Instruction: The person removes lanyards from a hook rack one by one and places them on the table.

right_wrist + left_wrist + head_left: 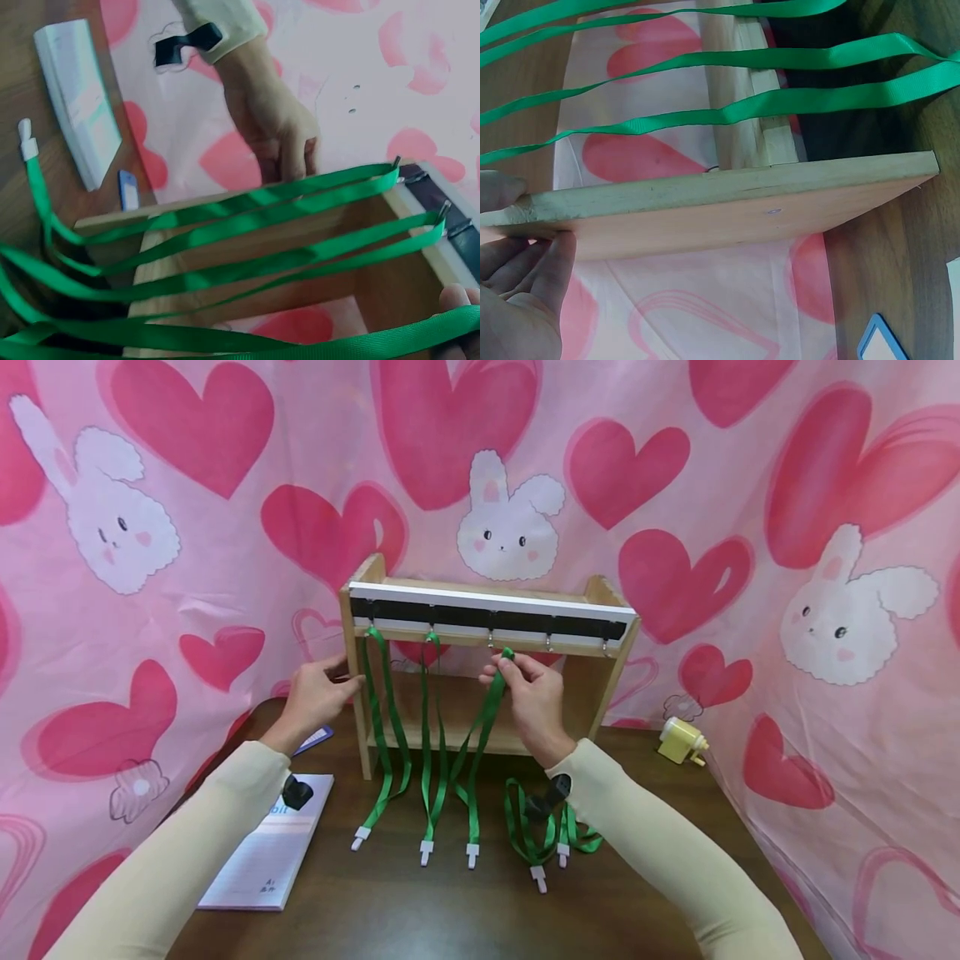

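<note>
A small wooden shelf [588, 693] stands on the table, a black strip [465, 613] with several metal hooks across its front. My left hand [315, 695] grips the shelf's left side panel [705, 199], thumb at the front edge and fingers against the outer face. Between thumb and fingers, my right hand [538, 697] pinches the top of a green lanyard [491, 702] just below the middle hook. Its white clip [472, 856] hangs at the lower end. One green lanyard [382, 714] loops over the leftmost hook, another [425, 727] over the second.
More green lanyards [516, 835] lie bunched on the dark table [390, 910], partly behind the right forearm. A notebook [262, 860] and a blue-edged card [315, 739] are at left. A yellow crank device [681, 741] sits at the right by the heart-printed curtain [712, 485].
</note>
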`<state>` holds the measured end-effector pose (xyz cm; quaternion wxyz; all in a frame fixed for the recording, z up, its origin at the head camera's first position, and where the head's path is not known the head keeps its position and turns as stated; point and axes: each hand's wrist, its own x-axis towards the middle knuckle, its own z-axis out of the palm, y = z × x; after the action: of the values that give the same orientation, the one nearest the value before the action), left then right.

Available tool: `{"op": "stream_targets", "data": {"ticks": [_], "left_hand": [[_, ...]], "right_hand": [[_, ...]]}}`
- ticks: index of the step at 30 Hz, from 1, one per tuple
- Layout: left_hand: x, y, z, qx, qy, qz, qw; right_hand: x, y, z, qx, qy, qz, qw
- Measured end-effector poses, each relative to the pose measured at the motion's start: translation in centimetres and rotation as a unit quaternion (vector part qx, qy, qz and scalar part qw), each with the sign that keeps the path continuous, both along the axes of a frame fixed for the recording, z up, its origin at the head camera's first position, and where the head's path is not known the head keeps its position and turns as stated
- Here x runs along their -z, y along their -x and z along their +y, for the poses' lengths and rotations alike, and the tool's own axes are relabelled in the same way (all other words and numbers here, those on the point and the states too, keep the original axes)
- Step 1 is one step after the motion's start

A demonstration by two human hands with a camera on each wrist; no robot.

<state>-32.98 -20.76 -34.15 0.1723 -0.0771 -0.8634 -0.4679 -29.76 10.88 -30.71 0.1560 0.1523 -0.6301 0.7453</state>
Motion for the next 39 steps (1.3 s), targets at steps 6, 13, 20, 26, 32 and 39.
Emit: {"op": "stream_targets", "data": {"ticks": [6, 13, 20, 26, 32, 39], "left_hand": [[0.0, -0.1, 0.1, -0.001, 0.001, -0.004, 1.0000], [-0.2, -0.2, 0.1, -0.003, 0.000, -0.004, 1.0000], [-0.2, -0.2, 0.2, -0.002, 0.004, 0.000, 1.0000], [-0.3, -0.3, 0.2, -0.006, 0.009, 0.002, 0.9999], [-0.5, -0.3, 0.3, -0.007, 0.008, -0.003, 0.9999], [-0.2, 0.0, 0.2, -0.004, 0.008, 0.003, 1.0000]], "right_hand": [[1.4, 0.1, 1.3, 0.018, -0.014, 0.016, 0.9996], [2.8, -0.5, 3.0, 0.049, -0.050, 0.038, 0.9968], [5.1, -1.6, 4.0, 0.086, -0.118, 0.041, 0.9884], [7.1, -2.5, 4.5, 0.077, -0.121, 0.018, 0.9895], [8.8, -3.3, 4.6, 0.077, -0.120, 0.000, 0.9898], [10.5, -4.3, 3.5, 0.045, -0.157, -0.009, 0.9865]]}}
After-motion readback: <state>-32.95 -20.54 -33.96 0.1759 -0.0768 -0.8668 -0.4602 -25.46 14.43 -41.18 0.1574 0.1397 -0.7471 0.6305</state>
